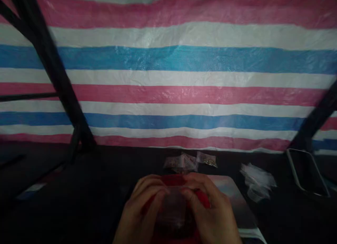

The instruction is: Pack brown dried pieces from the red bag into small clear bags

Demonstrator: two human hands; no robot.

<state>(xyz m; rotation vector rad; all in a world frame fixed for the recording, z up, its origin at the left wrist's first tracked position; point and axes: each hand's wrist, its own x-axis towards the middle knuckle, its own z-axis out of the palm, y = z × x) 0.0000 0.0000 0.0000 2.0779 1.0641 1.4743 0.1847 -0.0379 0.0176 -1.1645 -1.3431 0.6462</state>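
Observation:
Low in the middle of the head view, a small clear plastic bag is stretched between my two hands. My left hand pinches its upper left corner, and my right hand pinches the upper right corner. Whatever lies in the bag's dark lower part is too dim to make out. Behind and below the bag is a red container, largely covered by my hands. A flat silvery board or case lies beside my right hand, partly hidden by it.
Several small zip bags with small brass-coloured pieces lie beyond my hands on the black table. To the right are a heap of clear plastic bags and a phone. Dark metal posts stand before a striped tarp.

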